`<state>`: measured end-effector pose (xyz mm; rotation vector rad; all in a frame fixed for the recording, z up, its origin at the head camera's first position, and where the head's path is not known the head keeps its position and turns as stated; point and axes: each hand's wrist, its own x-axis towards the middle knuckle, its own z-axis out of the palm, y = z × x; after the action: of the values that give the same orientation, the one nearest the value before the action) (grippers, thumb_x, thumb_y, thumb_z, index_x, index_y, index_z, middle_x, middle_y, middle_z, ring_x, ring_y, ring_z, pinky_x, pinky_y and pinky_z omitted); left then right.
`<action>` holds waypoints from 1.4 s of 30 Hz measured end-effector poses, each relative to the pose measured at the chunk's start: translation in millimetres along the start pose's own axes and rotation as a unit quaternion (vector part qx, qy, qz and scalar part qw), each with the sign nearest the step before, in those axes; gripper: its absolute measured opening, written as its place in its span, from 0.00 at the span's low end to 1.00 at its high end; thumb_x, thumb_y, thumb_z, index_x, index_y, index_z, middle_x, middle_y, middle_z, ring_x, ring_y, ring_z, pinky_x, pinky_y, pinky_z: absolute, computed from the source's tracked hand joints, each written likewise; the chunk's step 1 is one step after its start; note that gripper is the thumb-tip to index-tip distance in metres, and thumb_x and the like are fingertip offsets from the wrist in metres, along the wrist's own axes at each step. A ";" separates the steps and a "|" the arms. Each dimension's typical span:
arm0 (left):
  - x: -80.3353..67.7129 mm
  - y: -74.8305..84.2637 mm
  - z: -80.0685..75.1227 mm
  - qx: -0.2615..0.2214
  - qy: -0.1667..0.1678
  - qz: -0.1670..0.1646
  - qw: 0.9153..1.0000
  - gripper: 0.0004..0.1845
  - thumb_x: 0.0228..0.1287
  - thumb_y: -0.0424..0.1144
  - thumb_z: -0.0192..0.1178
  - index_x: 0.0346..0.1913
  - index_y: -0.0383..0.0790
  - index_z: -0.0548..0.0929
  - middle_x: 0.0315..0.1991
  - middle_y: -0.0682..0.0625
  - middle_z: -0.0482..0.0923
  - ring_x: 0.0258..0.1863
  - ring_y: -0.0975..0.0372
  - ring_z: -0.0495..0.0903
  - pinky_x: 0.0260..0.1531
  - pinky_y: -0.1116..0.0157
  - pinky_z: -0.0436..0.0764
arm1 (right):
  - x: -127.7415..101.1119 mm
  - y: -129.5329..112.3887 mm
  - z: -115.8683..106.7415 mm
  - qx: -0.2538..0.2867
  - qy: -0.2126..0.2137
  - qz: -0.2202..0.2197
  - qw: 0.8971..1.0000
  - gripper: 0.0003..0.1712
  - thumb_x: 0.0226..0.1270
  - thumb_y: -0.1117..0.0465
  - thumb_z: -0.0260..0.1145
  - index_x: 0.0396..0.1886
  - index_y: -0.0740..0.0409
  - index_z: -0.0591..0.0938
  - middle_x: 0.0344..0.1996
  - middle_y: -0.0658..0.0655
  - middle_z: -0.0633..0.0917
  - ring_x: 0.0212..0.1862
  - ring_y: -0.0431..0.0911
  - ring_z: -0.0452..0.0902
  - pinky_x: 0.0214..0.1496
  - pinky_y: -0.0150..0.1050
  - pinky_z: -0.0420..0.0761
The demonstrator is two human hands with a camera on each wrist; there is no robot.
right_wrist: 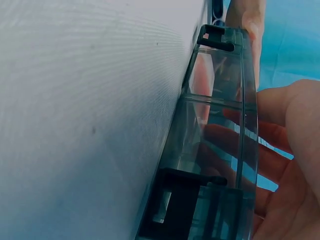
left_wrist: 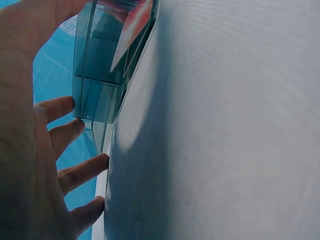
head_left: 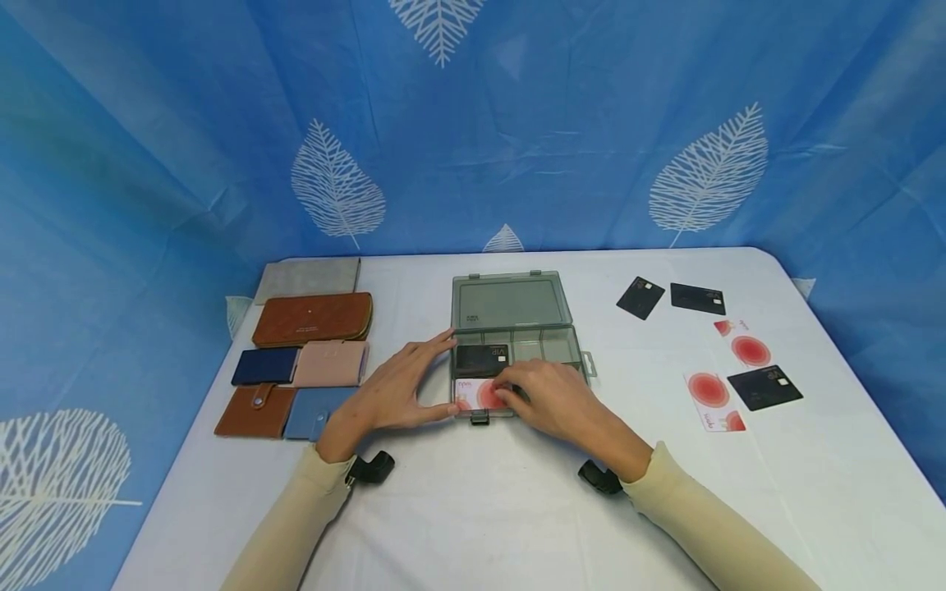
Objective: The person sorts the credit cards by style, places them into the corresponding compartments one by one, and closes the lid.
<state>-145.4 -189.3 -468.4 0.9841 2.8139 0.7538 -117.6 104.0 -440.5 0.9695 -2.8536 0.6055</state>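
Box: one, grey-green and see-through [head_left: 556, 346], mid-worktop [head_left: 473, 509]; its one lid [head_left: 512, 300] lies open at twelve o'clock, two black latches [right_wrist: 181, 202] at six
Left hand [head_left: 395, 388]: one, fingers spread, at the box's nine o'clock side, thumb and forefinger tips touching it
Right hand [head_left: 554, 398]: one, over the box's four o'clock part, pinching the right end of a red-and-white card [head_left: 471, 394]
Cards in box: two visible; the pinched one at about eight o'clock, tilted, and one black card [head_left: 480, 359] just behind, towards ten
Loose black cards: three; two [head_left: 640, 298] at two o'clock from the box, one [head_left: 764, 387] at three
Loose red-and-white cards: two [head_left: 715, 400], at three o'clock, one on each side of the third black card
Wallets and flat cases: six [head_left: 314, 318], grouped around nine o'clock; two brown, one each grey, navy, pink, light blue
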 end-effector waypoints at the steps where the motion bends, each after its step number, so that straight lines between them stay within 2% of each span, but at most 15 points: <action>1: 0.1 0.0 0.3 0.001 -0.001 -0.001 1.000 0.55 0.64 0.67 0.69 0.87 0.47 0.59 0.88 0.52 0.51 0.77 0.44 0.68 0.68 0.36 0.73 | -0.1 0.3 0.1 -0.001 -0.001 0.000 1.000 0.06 0.75 0.52 0.75 0.47 0.43 0.93 0.45 0.46 0.92 0.45 0.45 0.89 0.37 0.44 0.86; 7: -1.7 0.5 -1.6 0.002 -0.001 -0.008 1.000 0.56 0.63 0.67 0.70 0.87 0.48 0.59 0.88 0.53 0.51 0.77 0.44 0.68 0.68 0.35 0.74 | 2.1 0.8 -0.6 -0.003 -0.010 0.000 1.000 0.06 0.77 0.52 0.72 0.47 0.43 0.93 0.43 0.45 0.93 0.41 0.44 0.89 0.31 0.39 0.82; 13: -3.1 -0.2 -1.7 0.003 -0.001 -0.005 1.000 0.55 0.64 0.66 0.70 0.87 0.47 0.59 0.88 0.52 0.50 0.77 0.45 0.68 0.68 0.36 0.74 | 3.3 7.1 -12.5 0.023 -0.019 -0.011 0.999 0.11 0.79 0.52 0.71 0.54 0.45 0.93 0.48 0.46 0.93 0.43 0.43 0.89 0.35 0.41 0.84; 19: -3.4 -0.6 0.8 -0.001 -0.002 -0.003 1.000 0.55 0.64 0.66 0.70 0.87 0.47 0.59 0.88 0.52 0.50 0.77 0.45 0.68 0.67 0.36 0.74 | 1.9 31.3 -38.5 0.053 0.007 -0.029 0.998 0.15 0.79 0.53 0.70 0.61 0.47 0.90 0.53 0.51 0.91 0.42 0.43 0.89 0.35 0.42 0.83; 21: -3.5 -0.8 1.7 0.000 -0.002 -0.001 1.000 0.55 0.64 0.66 0.70 0.87 0.47 0.59 0.88 0.52 0.51 0.77 0.45 0.68 0.67 0.36 0.75 | 0.7 44.9 -45.5 0.057 0.019 -0.022 0.998 0.16 0.79 0.55 0.71 0.62 0.49 0.89 0.54 0.54 0.90 0.47 0.46 0.90 0.38 0.45 0.84; 24: -3.6 -1.1 2.1 0.001 -0.001 0.001 1.000 0.55 0.64 0.66 0.70 0.87 0.46 0.59 0.88 0.52 0.51 0.77 0.46 0.68 0.68 0.36 0.74 | -1.3 70.6 -53.7 0.078 0.029 -0.005 0.996 0.19 0.77 0.59 0.72 0.64 0.52 0.87 0.55 0.56 0.89 0.52 0.50 0.89 0.46 0.51 0.87; 28: -3.9 -0.9 1.3 0.000 0.001 -0.003 1.000 0.55 0.63 0.66 0.70 0.87 0.46 0.60 0.88 0.52 0.51 0.78 0.45 0.68 0.68 0.36 0.73 | -6.2 107.4 -61.6 0.090 0.035 0.026 0.995 0.21 0.77 0.62 0.72 0.66 0.58 0.85 0.58 0.58 0.88 0.56 0.55 0.87 0.57 0.58 0.85; 35: -3.2 -0.6 0.8 0.002 0.004 -0.006 1.000 0.55 0.63 0.67 0.70 0.86 0.46 0.60 0.88 0.52 0.52 0.78 0.46 0.68 0.68 0.36 0.74 | -22.4 160.2 -85.9 0.035 0.019 0.109 0.993 0.24 0.77 0.61 0.71 0.69 0.62 0.83 0.61 0.65 0.86 0.61 0.63 0.82 0.62 0.65 0.79; 42: -0.5 0.2 1.7 -0.001 0.000 -0.003 1.000 0.55 0.63 0.67 0.70 0.87 0.46 0.60 0.88 0.50 0.52 0.78 0.46 0.67 0.68 0.36 0.73 | -40.5 211.7 -111.7 0.036 -0.014 0.199 0.979 0.28 0.79 0.59 0.69 0.73 0.66 0.77 0.67 0.74 0.79 0.68 0.70 0.73 0.70 0.73 0.69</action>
<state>-144.6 -188.8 -469.9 0.9743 2.8147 0.7554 -218.7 323.5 -418.1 0.4107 -3.0909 0.7327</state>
